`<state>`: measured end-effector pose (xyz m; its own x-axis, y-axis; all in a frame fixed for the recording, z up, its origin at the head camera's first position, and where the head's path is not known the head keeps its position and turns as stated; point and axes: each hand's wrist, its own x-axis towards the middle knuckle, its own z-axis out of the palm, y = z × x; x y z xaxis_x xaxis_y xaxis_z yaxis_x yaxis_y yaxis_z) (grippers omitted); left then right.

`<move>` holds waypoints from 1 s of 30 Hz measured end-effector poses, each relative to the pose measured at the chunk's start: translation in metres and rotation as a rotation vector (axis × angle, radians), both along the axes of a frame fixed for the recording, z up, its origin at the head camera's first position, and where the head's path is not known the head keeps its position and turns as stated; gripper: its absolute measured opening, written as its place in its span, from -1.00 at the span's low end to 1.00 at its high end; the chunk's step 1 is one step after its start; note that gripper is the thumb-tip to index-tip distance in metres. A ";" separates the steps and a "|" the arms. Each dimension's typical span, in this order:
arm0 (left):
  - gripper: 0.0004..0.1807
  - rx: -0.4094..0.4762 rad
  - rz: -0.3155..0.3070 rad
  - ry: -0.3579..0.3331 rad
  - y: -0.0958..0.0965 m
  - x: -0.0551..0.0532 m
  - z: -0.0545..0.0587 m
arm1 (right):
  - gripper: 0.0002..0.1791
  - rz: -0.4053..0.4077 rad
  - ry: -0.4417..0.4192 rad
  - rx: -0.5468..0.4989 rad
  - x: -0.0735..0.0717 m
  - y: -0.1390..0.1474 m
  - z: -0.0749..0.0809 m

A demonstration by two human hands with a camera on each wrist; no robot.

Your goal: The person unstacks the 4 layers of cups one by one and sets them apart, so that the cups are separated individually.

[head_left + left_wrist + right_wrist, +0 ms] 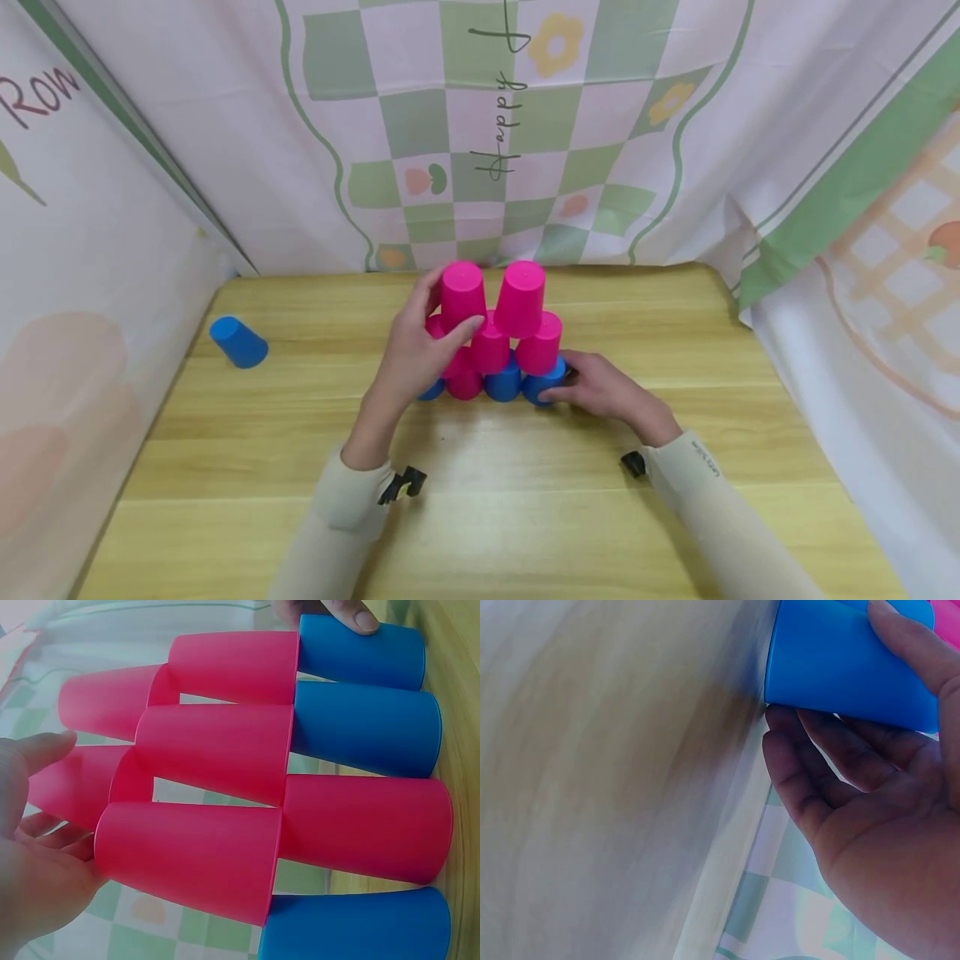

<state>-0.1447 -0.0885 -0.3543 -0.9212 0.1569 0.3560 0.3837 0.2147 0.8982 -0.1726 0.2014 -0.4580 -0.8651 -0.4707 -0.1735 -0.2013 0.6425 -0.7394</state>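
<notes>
Upside-down plastic cups stand stacked as a pyramid in three rows. My left hand [405, 354] holds the left pink cup [462, 292] of the top row, thumb on its near side and fingers on its far side. Beside it stands another pink cup [521, 300]. Three pink cups form the middle row, the front one large in the left wrist view [187, 859]. Below them, a pink cup [367, 829] sits among blue ones. With thumb and fingers, my right hand [603, 389] grips the blue cup [840, 664] at the bottom right corner.
A lone blue cup [240, 343] leans on the wooden table [495, 517] at the far left. Behind the pyramid hangs a checkered curtain [480, 125], and white printed cloth [90, 275] borders the table on the left and right.
</notes>
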 end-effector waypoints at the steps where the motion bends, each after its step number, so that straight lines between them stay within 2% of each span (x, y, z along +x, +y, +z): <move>1: -0.25 0.000 -0.001 0.007 0.001 0.002 0.003 | -0.51 0.001 0.001 0.000 0.000 0.000 0.000; 5: -0.29 0.002 -0.001 0.019 0.002 0.010 0.015 | -0.51 0.003 -0.004 0.006 0.000 0.000 0.000; 16: -0.27 -0.032 0.057 -0.006 -0.001 0.013 0.017 | -0.52 -0.002 -0.004 0.013 0.000 0.000 0.001; 26: -0.31 -0.030 0.074 0.076 -0.011 0.015 0.018 | -0.53 0.006 0.019 0.028 -0.001 0.000 0.000; 30: -0.30 -0.029 0.095 0.061 -0.014 0.017 0.021 | -0.51 0.008 0.016 0.031 -0.001 0.000 0.000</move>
<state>-0.1277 -0.1024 -0.3331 -0.9090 0.0814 0.4087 0.4145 0.2781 0.8665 -0.1739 0.2010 -0.4582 -0.8642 -0.4718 -0.1746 -0.2177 0.6636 -0.7157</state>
